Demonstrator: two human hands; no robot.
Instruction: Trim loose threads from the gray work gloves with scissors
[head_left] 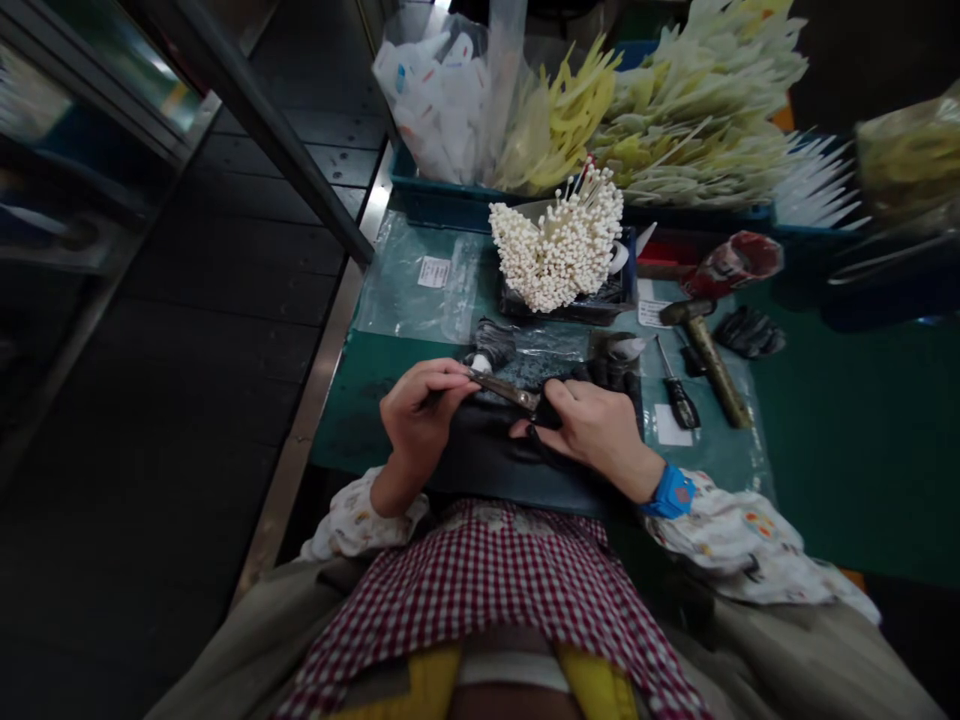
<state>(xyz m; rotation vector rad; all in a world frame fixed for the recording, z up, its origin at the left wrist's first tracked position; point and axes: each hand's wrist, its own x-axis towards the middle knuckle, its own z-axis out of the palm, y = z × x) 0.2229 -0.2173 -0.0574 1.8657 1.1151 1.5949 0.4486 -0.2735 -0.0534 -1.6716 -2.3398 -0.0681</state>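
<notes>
My right hand (pixel 600 425) is closed round the dark handles of a pair of scissors (pixel 514 392). Their metal blades point left, toward my left hand (pixel 424 410). The fingertips of that hand are pinched together at the blade tips; whatever is between them is too small to make out. Just beyond the blades lies a dark wrapped bundle (pixel 495 340) with a white end. Under both hands is a black sheet or mat (pixel 487 455) at the table's near edge.
White-tipped stems (pixel 559 240) fill a dark tray behind my hands. To the right lie a screwdriver (pixel 679 395), a hammer (pixel 712 360) and a red can (pixel 735 265). Bins along the back hold yellowish petal-like pieces (pixel 697 110) and a bag of white parts (pixel 439 100). A metal post (pixel 277 130) stands left.
</notes>
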